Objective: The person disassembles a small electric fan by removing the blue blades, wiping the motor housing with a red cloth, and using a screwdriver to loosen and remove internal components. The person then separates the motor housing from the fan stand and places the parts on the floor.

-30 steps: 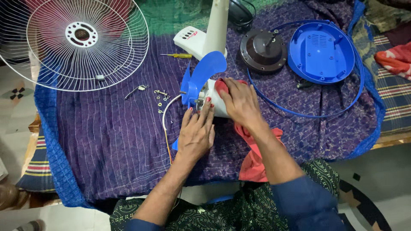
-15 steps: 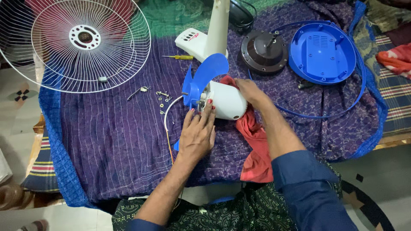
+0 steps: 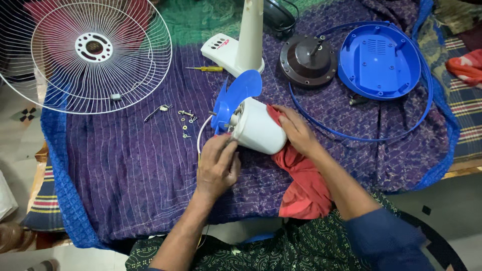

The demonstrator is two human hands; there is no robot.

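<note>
While my left hand [image 3: 217,165] clasps the white motor housing [image 3: 258,131] to steady it, my right hand [image 3: 297,131] presses the red cloth [image 3: 304,180] against its side.

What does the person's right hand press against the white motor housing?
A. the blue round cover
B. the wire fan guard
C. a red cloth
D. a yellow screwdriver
C: the right hand lies on the red cloth beside the white motor housing.
</note>
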